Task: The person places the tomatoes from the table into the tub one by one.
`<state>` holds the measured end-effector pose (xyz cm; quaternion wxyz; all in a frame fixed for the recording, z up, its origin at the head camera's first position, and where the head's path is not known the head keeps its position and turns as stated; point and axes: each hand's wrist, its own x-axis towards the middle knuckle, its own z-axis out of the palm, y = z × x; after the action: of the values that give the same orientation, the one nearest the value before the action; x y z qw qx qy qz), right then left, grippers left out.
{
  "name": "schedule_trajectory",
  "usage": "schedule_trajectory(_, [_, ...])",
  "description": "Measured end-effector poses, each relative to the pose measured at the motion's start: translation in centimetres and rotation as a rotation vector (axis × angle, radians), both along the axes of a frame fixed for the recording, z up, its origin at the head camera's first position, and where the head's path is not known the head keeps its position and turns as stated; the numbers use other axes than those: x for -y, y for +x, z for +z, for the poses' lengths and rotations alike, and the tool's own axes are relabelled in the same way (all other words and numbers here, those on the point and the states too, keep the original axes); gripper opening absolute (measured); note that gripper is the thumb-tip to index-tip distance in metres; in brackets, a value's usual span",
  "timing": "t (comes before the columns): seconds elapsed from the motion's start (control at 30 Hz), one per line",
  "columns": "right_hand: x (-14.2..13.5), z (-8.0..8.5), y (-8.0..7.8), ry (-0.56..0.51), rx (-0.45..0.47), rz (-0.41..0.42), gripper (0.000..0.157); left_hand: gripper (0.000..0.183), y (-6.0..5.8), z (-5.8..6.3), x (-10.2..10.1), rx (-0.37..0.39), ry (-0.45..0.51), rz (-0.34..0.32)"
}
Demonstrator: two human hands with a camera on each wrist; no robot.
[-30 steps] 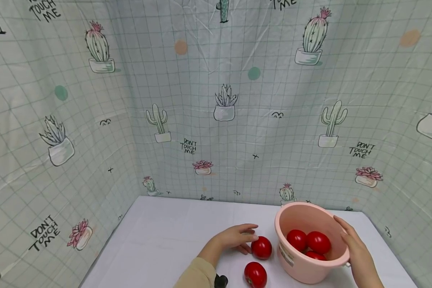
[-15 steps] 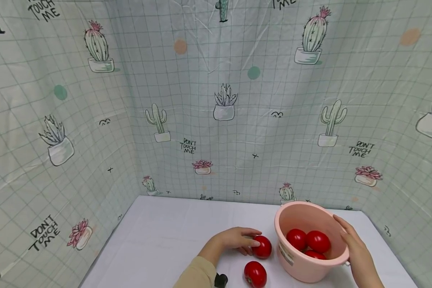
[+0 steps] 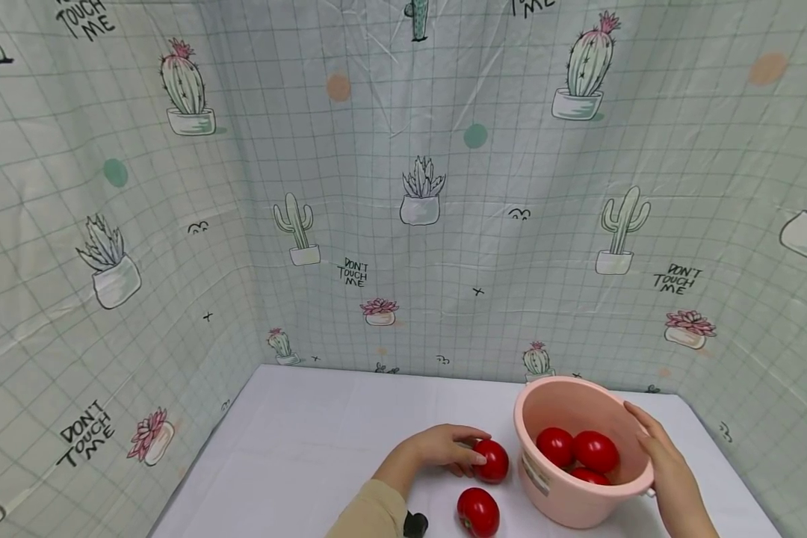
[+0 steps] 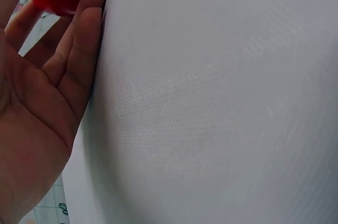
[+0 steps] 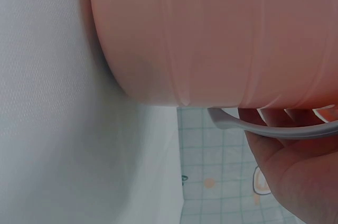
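Red tomato (image 3: pixel 494 461) sits on the bench (image 3: pixel 296 433), just left of the pink bucket (image 3: pixel 574 512). We have the left grip (image 3: pixel 439 447) narrowed round its near-left side, thumb and fingers on it. We hold the bucket's right side at the rim with the right grip (image 3: pixel 669 467), beside the pale handle (image 5: pixel 285 132). We count three more tomatoes (image 3: pixel 595 452) inside; a loose tomato (image 3: pixel 478 512) lies nearer us. Cactus-print sheet (image 3: pixel 420 299) behind.
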<state>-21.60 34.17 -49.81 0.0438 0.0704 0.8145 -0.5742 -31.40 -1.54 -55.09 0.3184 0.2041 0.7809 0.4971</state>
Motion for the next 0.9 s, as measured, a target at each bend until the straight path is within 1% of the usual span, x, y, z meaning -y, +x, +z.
schedule_trajectory(0.17, [0.09,0.0,0.14,0.0,-0.008,-0.001,0.054,0.043,0.08,-0.07,-0.04,-0.018,0.002,0.011])
schedule_trajectory(0.33, [0.15,-0.03,0.27,-0.002,-0.007,0.0,0.056,0.04,0.22,-0.15,-0.09,-0.018,0.01,0.029])
schedule_trajectory(0.63, [0.08,0.05,0.22,0.0,0.003,-0.001,0.057,0.039,0.17,-0.24,-0.2,-0.016,0.033,0.016])
schedule_trajectory(0.9, [0.29,0.2,0.12,-0.002,0.016,-0.013,0.056,0.038,0.1,-0.13,0.05,-0.01,0.048,0.037])
